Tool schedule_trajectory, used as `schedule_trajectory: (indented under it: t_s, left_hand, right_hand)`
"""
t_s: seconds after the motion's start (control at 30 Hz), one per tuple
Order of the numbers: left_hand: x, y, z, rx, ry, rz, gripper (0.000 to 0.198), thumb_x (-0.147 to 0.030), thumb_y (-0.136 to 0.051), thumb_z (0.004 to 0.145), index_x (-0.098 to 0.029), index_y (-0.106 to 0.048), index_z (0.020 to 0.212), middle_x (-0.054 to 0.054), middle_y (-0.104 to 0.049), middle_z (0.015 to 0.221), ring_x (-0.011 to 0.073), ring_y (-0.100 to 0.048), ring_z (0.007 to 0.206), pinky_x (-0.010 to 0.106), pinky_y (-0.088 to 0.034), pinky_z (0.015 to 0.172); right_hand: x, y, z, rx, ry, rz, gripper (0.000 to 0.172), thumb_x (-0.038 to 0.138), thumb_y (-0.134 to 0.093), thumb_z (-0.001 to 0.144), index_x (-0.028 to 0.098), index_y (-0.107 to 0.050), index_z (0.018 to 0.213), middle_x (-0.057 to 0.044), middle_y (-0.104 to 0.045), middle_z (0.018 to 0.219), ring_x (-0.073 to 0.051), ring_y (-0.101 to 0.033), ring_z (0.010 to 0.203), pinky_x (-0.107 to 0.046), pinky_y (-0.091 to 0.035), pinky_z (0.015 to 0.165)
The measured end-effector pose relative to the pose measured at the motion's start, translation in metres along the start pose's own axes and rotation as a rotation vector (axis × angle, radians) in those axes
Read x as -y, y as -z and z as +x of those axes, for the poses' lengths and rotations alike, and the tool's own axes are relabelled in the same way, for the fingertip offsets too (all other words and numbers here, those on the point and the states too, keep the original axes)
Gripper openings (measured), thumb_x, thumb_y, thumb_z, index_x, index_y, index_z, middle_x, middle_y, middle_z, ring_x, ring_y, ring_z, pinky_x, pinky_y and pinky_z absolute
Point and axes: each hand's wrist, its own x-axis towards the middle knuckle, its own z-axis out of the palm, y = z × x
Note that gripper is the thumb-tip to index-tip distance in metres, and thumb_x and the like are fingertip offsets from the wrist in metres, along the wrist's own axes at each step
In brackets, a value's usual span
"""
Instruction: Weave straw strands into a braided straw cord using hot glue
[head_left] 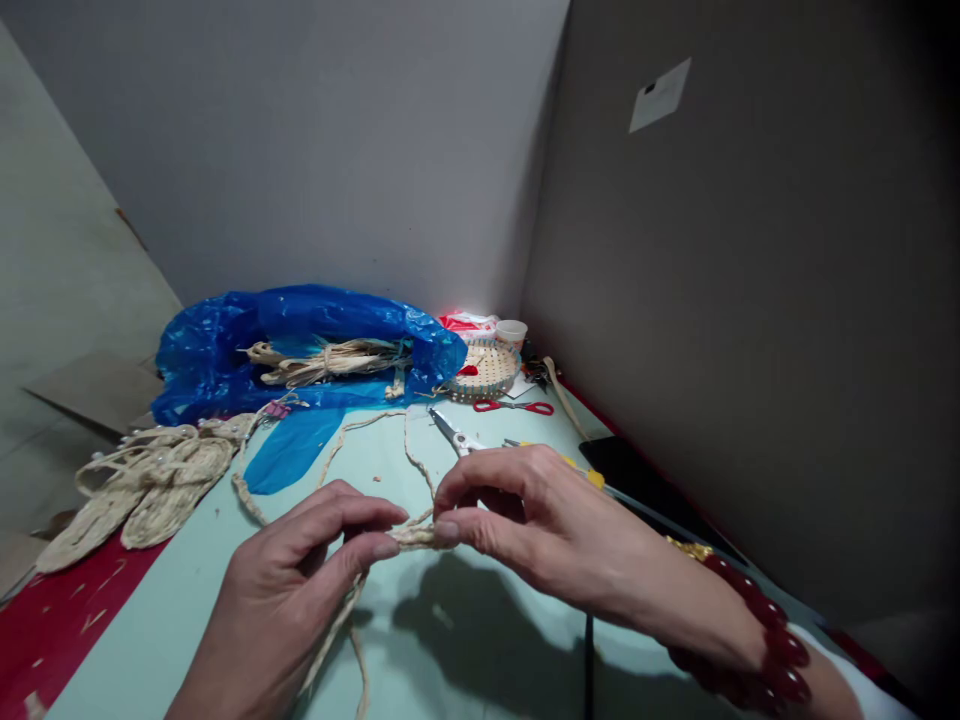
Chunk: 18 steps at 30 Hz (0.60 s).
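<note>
Between my two hands, just above the table, is a short piece of pale braided straw cord [420, 537]. My left hand [300, 570] pinches its left end between thumb and fingers. The other end is gripped by the thumb and fingers of my right hand [517, 510]. Loose cord strands run back across the table from the braid, and others hang down below my left hand. My fingers hide both ends of the held piece. A beaded red bracelet [772, 640] circles my right wrist.
A blue plastic bag [300, 300] holding straw bundles [330, 362] lies at the back. Woven sandals [172, 480] sit at the left. Red-handled scissors [514, 407], another pair of scissors [454, 435] and a round woven basket [487, 368] lie beyond my right hand. Grey partitions enclose the table [172, 600].
</note>
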Motion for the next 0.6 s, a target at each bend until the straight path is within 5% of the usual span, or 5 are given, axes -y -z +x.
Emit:
schedule_trajectory:
  t_s: [0.33,0.6]
  left_hand:
    - [0.003,-0.002,0.007,-0.010,0.081,0.052,0.009,-0.029,-0.077,0.066,-0.032,-0.074,0.058,-0.004,-0.069,0.062,0.0144,-0.058,0.060,0.018,-0.043,0.058]
    - [0.021,0.011,0.013,-0.019,0.178,0.050,0.019,-0.047,-0.066,0.081,-0.034,-0.081,0.080,-0.001,-0.073,0.075,0.0154,-0.062,0.066,0.017,-0.046,0.059]
  right_hand:
    - [-0.016,-0.018,0.017,0.167,-0.029,0.017,0.015,0.033,-0.061,0.092,0.022,-0.068,0.083,0.005,-0.065,0.075,-0.013,-0.055,0.070,-0.025,-0.035,0.062]
    - [-0.034,-0.038,0.021,0.083,-0.166,0.287,0.018,0.033,-0.062,0.087,0.020,-0.061,0.075,0.006,-0.052,0.062,-0.011,-0.045,0.059,-0.024,-0.035,0.055]
